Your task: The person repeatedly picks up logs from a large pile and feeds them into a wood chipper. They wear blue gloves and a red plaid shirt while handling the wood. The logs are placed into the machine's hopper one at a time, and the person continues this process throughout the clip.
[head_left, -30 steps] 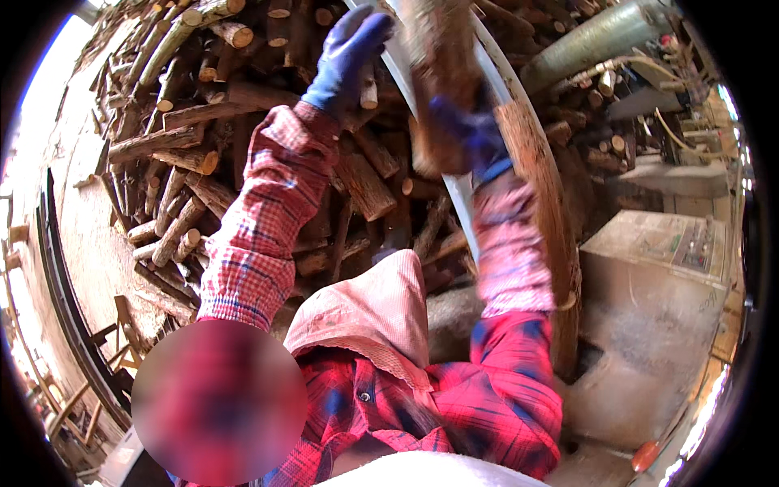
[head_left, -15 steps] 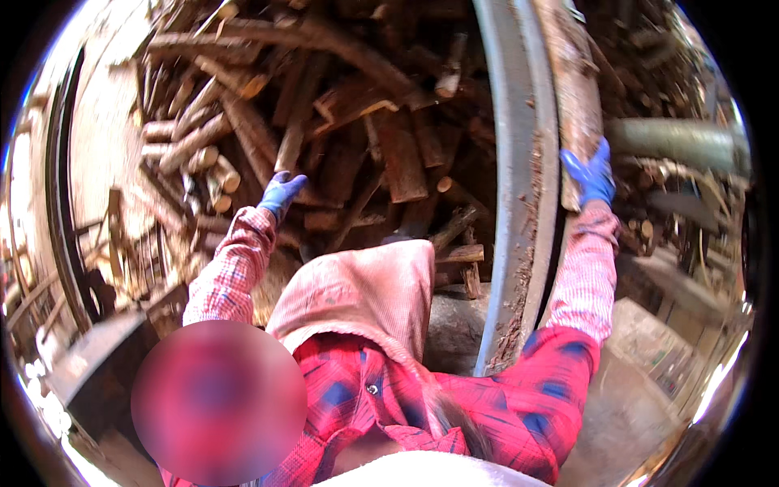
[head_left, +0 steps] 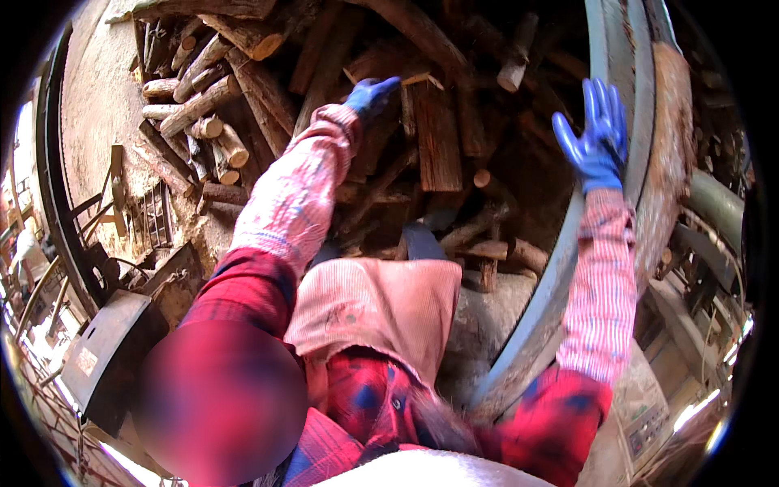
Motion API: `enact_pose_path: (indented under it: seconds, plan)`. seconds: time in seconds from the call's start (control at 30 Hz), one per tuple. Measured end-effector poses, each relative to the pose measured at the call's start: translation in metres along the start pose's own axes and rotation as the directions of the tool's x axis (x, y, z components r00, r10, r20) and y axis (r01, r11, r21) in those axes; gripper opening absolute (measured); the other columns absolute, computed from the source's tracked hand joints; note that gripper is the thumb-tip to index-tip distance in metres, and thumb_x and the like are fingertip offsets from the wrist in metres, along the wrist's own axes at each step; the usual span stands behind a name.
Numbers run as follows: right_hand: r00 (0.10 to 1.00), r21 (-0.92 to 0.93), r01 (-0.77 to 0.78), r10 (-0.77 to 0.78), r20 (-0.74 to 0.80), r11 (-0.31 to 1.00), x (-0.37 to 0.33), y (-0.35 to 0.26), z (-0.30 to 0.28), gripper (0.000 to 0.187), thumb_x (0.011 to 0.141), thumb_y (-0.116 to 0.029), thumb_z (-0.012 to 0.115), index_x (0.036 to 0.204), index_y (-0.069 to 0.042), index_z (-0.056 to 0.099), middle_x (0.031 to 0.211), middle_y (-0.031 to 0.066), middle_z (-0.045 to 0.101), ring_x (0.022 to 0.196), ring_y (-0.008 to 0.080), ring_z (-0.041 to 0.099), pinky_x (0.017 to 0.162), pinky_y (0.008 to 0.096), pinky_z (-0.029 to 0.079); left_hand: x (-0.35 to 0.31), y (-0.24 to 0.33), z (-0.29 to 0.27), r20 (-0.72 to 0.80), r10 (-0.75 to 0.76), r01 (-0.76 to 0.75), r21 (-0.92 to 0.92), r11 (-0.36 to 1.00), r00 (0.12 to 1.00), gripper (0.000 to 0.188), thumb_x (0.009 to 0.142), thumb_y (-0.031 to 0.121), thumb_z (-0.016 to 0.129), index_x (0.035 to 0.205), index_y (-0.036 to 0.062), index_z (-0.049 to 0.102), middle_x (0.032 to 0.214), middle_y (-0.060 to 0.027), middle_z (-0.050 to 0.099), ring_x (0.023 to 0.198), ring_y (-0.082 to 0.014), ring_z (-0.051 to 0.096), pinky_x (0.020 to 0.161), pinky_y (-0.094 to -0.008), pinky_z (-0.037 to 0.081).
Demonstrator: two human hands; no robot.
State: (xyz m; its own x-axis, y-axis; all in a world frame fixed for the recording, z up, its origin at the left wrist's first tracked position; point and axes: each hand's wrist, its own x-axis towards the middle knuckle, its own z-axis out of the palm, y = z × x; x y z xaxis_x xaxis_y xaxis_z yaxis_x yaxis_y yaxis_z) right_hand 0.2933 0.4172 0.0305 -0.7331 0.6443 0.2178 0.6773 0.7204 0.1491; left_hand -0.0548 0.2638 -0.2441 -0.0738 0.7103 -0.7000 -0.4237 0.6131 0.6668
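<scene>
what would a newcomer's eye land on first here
Probably the right hand, in a bright blue glove, spread open by the metal rail at upper right. Next, the heap of logs across the top middle, with the gloved left hand over it. Below, the pink cloth stands out.

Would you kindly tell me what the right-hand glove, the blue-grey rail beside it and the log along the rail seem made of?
Right-hand glove: probably rubber- or plastic-coated and glossy, judging by its highlights. Blue-grey rail: likely metal, perhaps painted, from its smooth edges. Log: wood, apparently rough, judging by its uneven brown surface.
</scene>
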Motion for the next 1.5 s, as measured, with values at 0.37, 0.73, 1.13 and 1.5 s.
enact_pose_path:
  seconds: [0.37, 0.73, 1.13, 1.5]
  plan:
    - [0.983, -0.009, -0.064, 0.065, 0.173, 0.998, 0.012, -0.013, -0.012, 0.065, 0.08, -0.027, 0.073, 0.136, -0.002, 0.052, 0.143, 0.017, 0.049, 0.138, 0.04, 0.036, 0.114, 0.0496, 0.029, 0.234, 0.084, 0.021, -0.708, 0.104, -0.335, -0.196, 0.922, 0.699, 0.097, 0.061, 0.028, 0.092, 0.136, -0.0047, 0.04, 0.114, -0.018, 0.063, 0.099, -0.0274, 0.063, 0.088, -0.0429, 0.053]
    - [0.995, -0.071, 0.019, -0.012, 0.103, 0.997, 0.014, -0.006, -0.004, 0.067, 0.08, -0.029, 0.072, 0.139, -0.005, 0.05, 0.143, 0.0162, 0.048, 0.137, 0.0392, 0.037, 0.114, 0.0484, 0.029, 0.036, 0.066, 0.036, -0.101, 0.672, -0.679, -0.095, 0.728, 0.734, 0.084, 0.055, 0.007, 0.086, 0.129, 0.0051, 0.047, 0.116, -0.0095, 0.062, 0.108, -0.0223, 0.059, 0.092, -0.0407, 0.051]
    - [0.538, 0.359, -0.842, -0.575, 0.616, -0.402, -0.052, -0.323, -0.072, 0.036, 0.092, -0.023, 0.06, 0.121, -0.006, 0.048, 0.108, 0.0011, 0.051, 0.099, 0.0168, 0.048, 0.089, 0.0333, 0.042, -0.363, 0.053, -0.084, 0.81, 0.484, -0.672, 0.562, -0.481, 0.331, 0.064, 0.077, 0.028, 0.061, 0.138, 0.0151, 0.045, 0.134, -0.0152, 0.049, 0.126, -0.0343, 0.049, 0.107, -0.0514, 0.039]
    - [0.735, 0.543, -0.648, -0.252, 0.63, -0.533, -0.142, -0.418, -0.079, 0.083, 0.075, -0.028, 0.08, 0.141, -0.001, 0.037, 0.128, 0.011, 0.05, 0.114, 0.0234, 0.052, 0.099, 0.0372, 0.044, -0.372, -0.02, -0.082, -0.179, 0.169, -0.199, -0.164, 0.966, 0.969, 0.059, 0.086, 0.034, 0.073, 0.132, 0.0022, 0.052, 0.126, -0.0108, 0.055, 0.119, -0.0165, 0.05, 0.105, -0.0327, 0.038]
